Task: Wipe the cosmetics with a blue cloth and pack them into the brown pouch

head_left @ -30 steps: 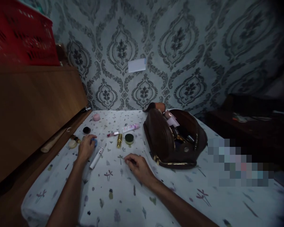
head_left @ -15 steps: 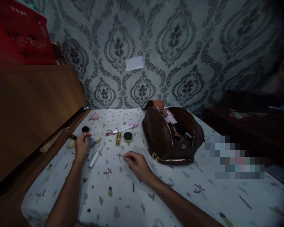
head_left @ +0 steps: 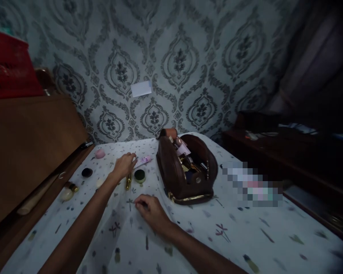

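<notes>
My left hand [head_left: 125, 166] reaches over the cloth, fingers bent but apart, at the near end of a white-and-purple squeeze tube [head_left: 143, 160]. I cannot tell whether the fingertips touch the tube. Just below that hand lies a gold lipstick tube [head_left: 128, 181], and beside it a round jar with a dark green lid [head_left: 140, 175]. My right hand [head_left: 152, 211] rests on the cloth in front of the jar, loosely curled with thumb and fingers apart, holding nothing visible. To its right an unzipped brown bag [head_left: 174, 182] stands full of small cosmetics.
A pink round item [head_left: 100, 153], a black round item [head_left: 87, 172] and a small gold-capped bottle [head_left: 67, 194] sit on the left of the patterned cloth [head_left: 145, 262]. A wooden cabinet [head_left: 31, 129] with a red basket [head_left: 11, 68] borders the left. Patterned wallpaper rises behind.
My left hand has moved right and away from the blue item, toward the squeeze tube. The white pen-shaped item is now hidden from view. My right hand stays low, and the view has turned right.
</notes>
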Tool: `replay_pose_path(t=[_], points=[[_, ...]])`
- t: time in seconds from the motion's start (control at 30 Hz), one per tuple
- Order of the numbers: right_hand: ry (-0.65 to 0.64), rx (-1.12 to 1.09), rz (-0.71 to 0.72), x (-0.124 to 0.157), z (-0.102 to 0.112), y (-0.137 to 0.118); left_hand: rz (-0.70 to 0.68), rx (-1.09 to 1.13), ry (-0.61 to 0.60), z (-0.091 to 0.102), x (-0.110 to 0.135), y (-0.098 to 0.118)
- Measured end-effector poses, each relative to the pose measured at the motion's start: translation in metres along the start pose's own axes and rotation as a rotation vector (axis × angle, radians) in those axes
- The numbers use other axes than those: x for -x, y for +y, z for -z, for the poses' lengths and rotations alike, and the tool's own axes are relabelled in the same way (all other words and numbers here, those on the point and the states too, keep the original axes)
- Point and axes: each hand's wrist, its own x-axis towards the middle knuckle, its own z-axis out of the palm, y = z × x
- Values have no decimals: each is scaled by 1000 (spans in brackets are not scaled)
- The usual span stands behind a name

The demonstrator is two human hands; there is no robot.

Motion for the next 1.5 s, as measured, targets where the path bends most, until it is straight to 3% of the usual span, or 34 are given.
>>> replay_pose_path(t=[0.13, 0.33, 0.53, 0.87, 1.07, 1.27, 1.37, 1.5], points=[[22, 26, -20, 0, -2, 1, -72, -16, -98, -25, -34, 9], [5, 71, -45, -2, -3, 3, -149, -42, -202, -49, -51, 10], [17, 49, -33, -5, -6, 8, -153, -80, -220, -51, -56, 4], [-35, 59, -65, -5, -2, 4, -20, -87, -205, -46, -55, 13], [33, -8, -71, -5, -3, 6, 52, -65, -82, -24, -34, 17], [212, -75, -134, -5, 1, 8, -37, -16, -56, 6, 12, 13], [282, -216, -182, -7, 4, 9, -47, -12, -92, 17, 36, 10], [248, -416, -240, -7, 7, 6, -89, 14, -42, 20, 62, 5]])
